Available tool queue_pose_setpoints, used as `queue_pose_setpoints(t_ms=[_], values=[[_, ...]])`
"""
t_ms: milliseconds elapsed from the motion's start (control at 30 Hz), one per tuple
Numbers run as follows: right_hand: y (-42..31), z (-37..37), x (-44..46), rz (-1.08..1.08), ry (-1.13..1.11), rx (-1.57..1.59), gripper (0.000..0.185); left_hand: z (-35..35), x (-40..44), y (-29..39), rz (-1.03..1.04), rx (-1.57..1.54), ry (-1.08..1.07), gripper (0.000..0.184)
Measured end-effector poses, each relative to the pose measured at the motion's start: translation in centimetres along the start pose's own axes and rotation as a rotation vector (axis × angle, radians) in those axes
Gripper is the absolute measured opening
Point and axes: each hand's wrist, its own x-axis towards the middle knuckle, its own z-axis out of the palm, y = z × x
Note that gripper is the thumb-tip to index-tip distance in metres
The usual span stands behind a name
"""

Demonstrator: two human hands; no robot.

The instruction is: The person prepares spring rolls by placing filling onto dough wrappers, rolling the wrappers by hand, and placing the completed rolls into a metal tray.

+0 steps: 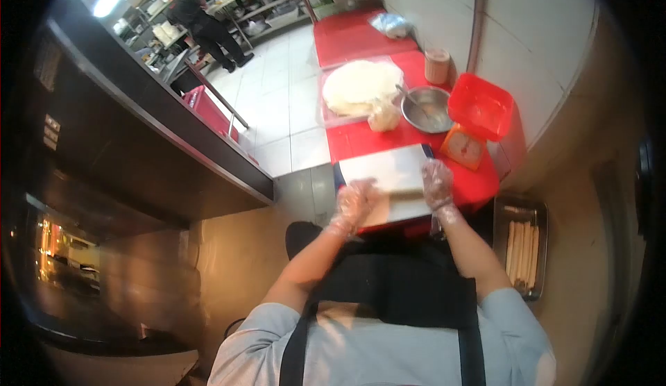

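Observation:
A white cutting board [378, 164] with dark blue ends lies on the red tabletop in front of me. Across it, between my hands, runs a pale roll [406, 196], partly hidden by my fingers. Clear plastic gloves cover both hands. My left hand [357, 200] is closed on the roll's left end, fingers curled down. At the other end my right hand [438, 180] is closed too, near the board's right edge. Beyond the board, a stack of thin round pale wrappers [361, 86] rests on a clear plastic tray [322, 101].
Past the board stand a metal bowl [428, 110] with a spoon, an orange scale [463, 147] carrying a red basket [481, 106], and a beige cup [436, 66]. A glass dish [543, 247] at right holds several long rolls. A person [201, 25] stands at far-left shelves.

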Motion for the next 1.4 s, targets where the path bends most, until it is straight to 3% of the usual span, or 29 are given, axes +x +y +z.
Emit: queue_pose_setpoints(t_ms=[100, 200, 333, 433, 467, 567, 600, 700, 733, 767, 800, 833, 900, 967, 1067, 1133, 1267, 1367, 1400], values=[[0.4, 0.2, -0.3, 0.054, 0.023, -0.029, 0.023, 0.5, 0.5, -0.8, -0.268, 0.094, 0.109, 0.034], [0.7, 0.5, -0.4, 0.114, 0.052, 0.072, 0.024, 0.0, 0.3, -0.8, -0.198, 0.023, 0.132, 0.035], [1.2, 0.9, 0.0, 0.13, 0.152, 0.204, 0.026, 2.1, 0.5, -2.9, -0.164, -0.637, 0.356, 0.041], [2.8, 2.4, -1.0, 0.522, 0.371, 0.71, 0.032, -0.4, -0.1, -1.2, -0.531, -1.235, 0.534, 0.044], [3.1, 1.8, -1.4, 0.517, 0.357, 0.625, 0.037, 0.1, -1.0, -2.4, -0.507, -1.023, 0.564, 0.044], [3.2, -1.2, -2.7, 0.841, 0.18, 0.713, 0.043, 0.0, -4.3, -5.0, -0.498, -0.865, 0.379, 0.044], [2.3, -2.0, -2.7, 0.873, 0.134, 0.645, 0.048, -1.6, -4.7, -3.6, -0.419, -0.482, 0.297, 0.042], [0.6, -4.3, -1.9, 0.756, -0.154, 0.435, 0.047, -3.9, -4.0, -0.4, -0.268, 0.181, 0.013, 0.032], [-0.4, -5.4, -1.2, 1.031, -0.348, 0.648, 0.042, -1.4, -4.9, -3.1, 0.174, 0.473, 0.286, 0.024], [1.5, -3.7, -2.3, 0.956, -0.457, 0.619, 0.03, -0.6, -4.7, -4.0, 0.142, 0.326, 0.242, 0.02], [0.9, -3.7, -1.2, 0.899, -0.668, 0.391, 0.015, -0.9, -3.8, -2.9, 0.179, 0.445, 0.139, 0.021], [-1.6, -4.6, 0.0, 0.899, -0.626, 0.319, 0.017, -1.5, -2.9, -1.6, 0.225, 0.565, 0.038, 0.025], [-3.5, -4.3, 0.4, 0.822, -0.506, 0.203, 0.026, -1.0, -1.7, -1.0, -0.123, 0.264, -0.047, 0.022], [-2.0, -2.1, -1.1, 0.749, -0.339, 0.161, 0.025, 1.4, -1.3, -2.7, -0.524, -0.158, 0.169, 0.028], [-3.0, -2.4, -1.3, 0.808, -0.185, 0.322, 0.017, 1.4, -1.0, -3.5, -0.548, -0.152, 0.065, 0.032], [-2.2, -1.7, -2.2, 0.785, -0.172, 0.246, 0.016, 0.6, -0.8, -0.9, -0.48, -0.064, 0.071, 0.031], [-2.0, -1.5, -0.9, 0.82, -0.358, 0.192, 0.024, -0.3, -0.9, 1.0, -0.383, -0.004, 0.064, 0.021], [-4.4, -4.0, 0.3, 0.856, -0.381, 0.254, 0.027, -0.6, -0.7, 1.7, -0.608, -0.141, 0.034, 0.03], [-3.4, -2.9, -0.3, 0.818, -0.354, 0.241, 0.024, -0.1, -1.0, 0.8, -0.544, -0.176, 0.118, 0.03]])
